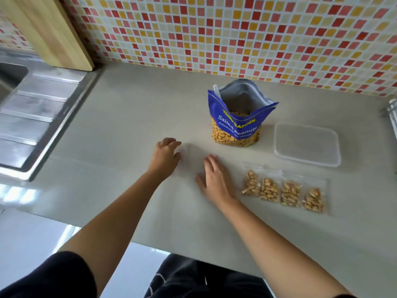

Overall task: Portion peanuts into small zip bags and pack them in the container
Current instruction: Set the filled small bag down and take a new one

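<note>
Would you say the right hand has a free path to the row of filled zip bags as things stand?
Probably yes. The right hand rests flat on the counter just beside the filled zip bags, with only bare counter between them.

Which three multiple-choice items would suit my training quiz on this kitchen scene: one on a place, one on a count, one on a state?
1. Where is the container relative to the peanut bag? A left; B right; C inside it.
2. How many filled small bags lie on the counter? A two; B four; C six.
3. The peanut bag's top is: A open; B zipped shut; C clipped.
Answers: 1 B, it sits right of the bag; 2 B, four lie in a row; 3 A, its silver lining shows.
</note>
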`<state>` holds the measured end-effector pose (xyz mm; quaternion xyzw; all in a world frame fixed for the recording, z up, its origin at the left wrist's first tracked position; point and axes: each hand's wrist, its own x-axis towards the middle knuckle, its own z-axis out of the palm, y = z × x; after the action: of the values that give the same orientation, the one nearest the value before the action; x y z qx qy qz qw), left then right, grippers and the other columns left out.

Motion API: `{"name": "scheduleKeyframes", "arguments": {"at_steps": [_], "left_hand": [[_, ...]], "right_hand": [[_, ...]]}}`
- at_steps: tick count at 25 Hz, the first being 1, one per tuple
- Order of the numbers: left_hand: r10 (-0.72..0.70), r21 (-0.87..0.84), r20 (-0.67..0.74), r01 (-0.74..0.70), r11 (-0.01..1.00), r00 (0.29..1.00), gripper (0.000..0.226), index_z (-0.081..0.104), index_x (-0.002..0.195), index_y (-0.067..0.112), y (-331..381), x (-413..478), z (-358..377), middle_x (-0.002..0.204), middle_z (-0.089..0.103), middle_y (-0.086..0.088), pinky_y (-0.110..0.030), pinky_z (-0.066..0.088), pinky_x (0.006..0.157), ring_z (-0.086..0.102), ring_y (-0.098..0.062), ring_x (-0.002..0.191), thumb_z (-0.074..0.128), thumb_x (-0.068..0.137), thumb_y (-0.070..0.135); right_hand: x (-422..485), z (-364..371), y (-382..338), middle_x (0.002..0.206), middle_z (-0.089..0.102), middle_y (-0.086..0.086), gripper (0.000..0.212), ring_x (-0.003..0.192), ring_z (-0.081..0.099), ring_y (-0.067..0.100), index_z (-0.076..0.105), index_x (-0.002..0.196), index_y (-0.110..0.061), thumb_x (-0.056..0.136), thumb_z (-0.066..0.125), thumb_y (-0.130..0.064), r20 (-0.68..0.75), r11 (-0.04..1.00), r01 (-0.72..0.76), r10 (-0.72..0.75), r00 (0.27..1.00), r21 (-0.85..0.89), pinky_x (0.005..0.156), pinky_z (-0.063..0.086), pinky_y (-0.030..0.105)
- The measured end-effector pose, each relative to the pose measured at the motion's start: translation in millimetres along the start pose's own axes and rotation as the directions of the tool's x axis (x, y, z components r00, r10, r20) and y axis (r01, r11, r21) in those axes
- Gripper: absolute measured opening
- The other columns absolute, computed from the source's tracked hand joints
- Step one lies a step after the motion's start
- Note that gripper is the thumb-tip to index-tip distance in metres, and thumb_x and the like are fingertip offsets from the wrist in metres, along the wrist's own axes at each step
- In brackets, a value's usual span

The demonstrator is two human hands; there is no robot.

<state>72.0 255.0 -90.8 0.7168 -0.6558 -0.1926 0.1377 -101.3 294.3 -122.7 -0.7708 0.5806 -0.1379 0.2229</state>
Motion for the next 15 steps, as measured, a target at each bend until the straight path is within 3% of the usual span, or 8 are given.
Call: {"name": "scheduleKeyframes", "arguments": {"at_steps": [2, 5, 8, 10, 12, 15], "left_hand": [[0.049, 0.111, 0.091, -0.059, 0.992, 0.995, 0.045, 0.052, 0.132, 0.014, -17, 10, -1, 0.139, 0.048, -0.012, -0.037, 0.031, 0.106, 0.043, -0.035, 0.125, 0.056, 0.087, 0.012], [0.055, 0.151, 0.166, -0.08, 0.985, 0.985, 0.045, 0.052, 0.13, 0.018, -27, 18, 2, 0.125, 0.057, -0.007, -0.043, 0.039, 0.099, 0.047, -0.034, 0.117, 0.057, 0.086, 0.016], [0.108, 0.097, 0.186, -0.127, 0.987, 0.977, 0.034, 0.061, 0.117, 0.01, -28, 26, -2, 0.104, 0.063, -0.011, -0.026, 0.038, 0.084, 0.056, -0.032, 0.1, 0.061, 0.083, 0.012], [0.03, -0.157, 0.207, 0.003, 0.988, 0.978, 0.016, 0.066, 0.098, 0.01, -22, 26, -12, 0.089, 0.061, -0.005, -0.02, 0.036, 0.067, 0.056, -0.021, 0.08, 0.065, 0.083, 0.01], [-0.047, -0.496, 0.345, 0.224, 0.839, 0.938, 0.009, 0.06, 0.083, 0.013, -15, 25, -21, 0.083, 0.057, -0.001, -0.019, 0.045, 0.067, 0.055, -0.013, 0.069, 0.067, 0.083, 0.008], [-0.009, -0.718, 0.452, 0.37, 0.59, 0.892, 0.018, 0.052, 0.075, 0.011, -8, 19, -26, 0.079, 0.052, -0.006, -0.019, 0.054, 0.067, 0.059, -0.011, 0.065, 0.064, 0.085, -0.001]], "right_hand": [[0, 16, -5, 0.139, 0.047, 0.021, 0.069, 0.131, 0.043, 0.033, 0.049, 0.129, 0.001, 0.082, 0.033, -0.047, 0.012, 0.996, -0.016, 0.017, 1.0, -0.093, 0.103, 0.038, 0.046], [-7, 24, -2, 0.137, 0.051, 0.015, 0.068, 0.128, 0.048, 0.027, 0.052, 0.128, -0.003, 0.083, 0.034, -0.05, -0.049, 0.967, -0.021, 0.009, 0.999, -0.255, 0.101, 0.04, 0.044], [-8, 25, -1, 0.142, 0.046, 0.013, 0.071, 0.133, 0.042, 0.025, 0.048, 0.132, -0.005, 0.084, 0.032, -0.054, -0.072, 0.969, -0.03, 0.012, 0.997, -0.246, 0.106, 0.034, 0.042], [-6, 24, -3, 0.145, 0.042, 0.013, 0.078, 0.136, 0.038, 0.025, 0.044, 0.135, -0.004, 0.083, 0.032, -0.061, -0.089, 0.992, -0.039, 0.029, 0.996, -0.117, 0.11, 0.03, 0.039], [-1, 15, -9, 0.142, 0.045, 0.012, 0.081, 0.134, 0.039, 0.024, 0.043, 0.135, -0.005, 0.081, 0.04, -0.065, -0.078, 0.98, -0.107, 0.122, 0.99, 0.169, 0.11, 0.03, 0.034], [5, 1, -24, 0.115, 0.062, 0.002, 0.054, 0.105, 0.055, 0.011, 0.056, 0.118, -0.014, 0.077, 0.07, -0.046, -0.034, 0.762, -0.236, 0.32, 0.947, 0.603, 0.091, 0.039, 0.02]]}}
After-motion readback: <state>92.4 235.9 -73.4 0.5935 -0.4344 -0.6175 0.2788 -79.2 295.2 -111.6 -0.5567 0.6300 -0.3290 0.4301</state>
